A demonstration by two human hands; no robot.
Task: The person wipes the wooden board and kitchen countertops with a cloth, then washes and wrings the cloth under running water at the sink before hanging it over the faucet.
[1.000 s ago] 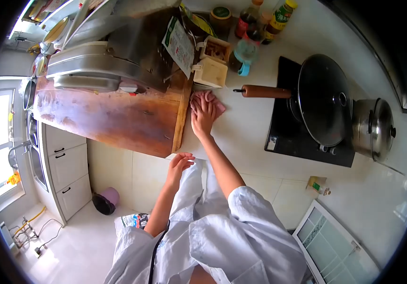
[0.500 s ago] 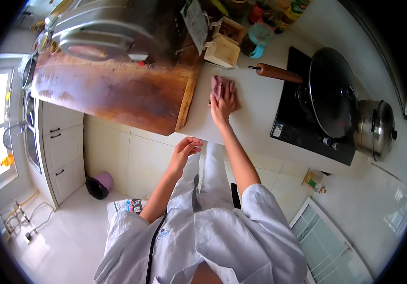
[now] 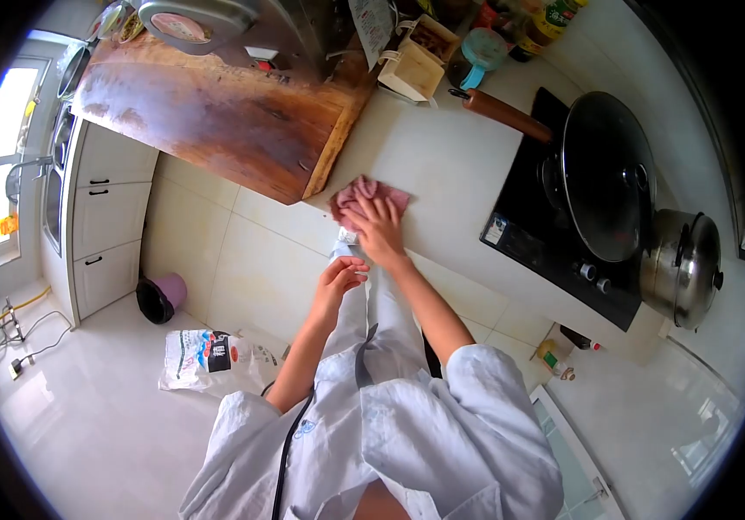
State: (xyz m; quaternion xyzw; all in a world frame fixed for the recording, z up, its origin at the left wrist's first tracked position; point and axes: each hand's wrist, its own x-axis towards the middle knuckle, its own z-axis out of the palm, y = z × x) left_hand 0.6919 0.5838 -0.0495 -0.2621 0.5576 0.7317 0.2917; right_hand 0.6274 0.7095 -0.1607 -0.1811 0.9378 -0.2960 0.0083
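Note:
My right hand (image 3: 376,227) presses a crumpled pink cloth (image 3: 369,196) at the front edge of the light countertop (image 3: 442,195), its fingers spread over the cloth. The cloth lies near the corner of the thick wooden board (image 3: 242,121). Below and a little left of it, my left hand (image 3: 340,276) hangs in the air in front of my body, fingers loosely bent and apart, holding nothing.
A lidded wok (image 3: 606,178) with a wooden handle sits on the black cooktop (image 3: 520,208), beside a steel pot (image 3: 676,269). Behind are an open cream container (image 3: 413,71), a blue-lidded jar (image 3: 482,48) and bottles. A bin (image 3: 163,297) and plastic bag (image 3: 217,360) stand on the floor.
The cloth under my right hand has moved from beside the board toward me, to the counter's front edge. My left hand has stayed near my body. The view has shifted and turned.

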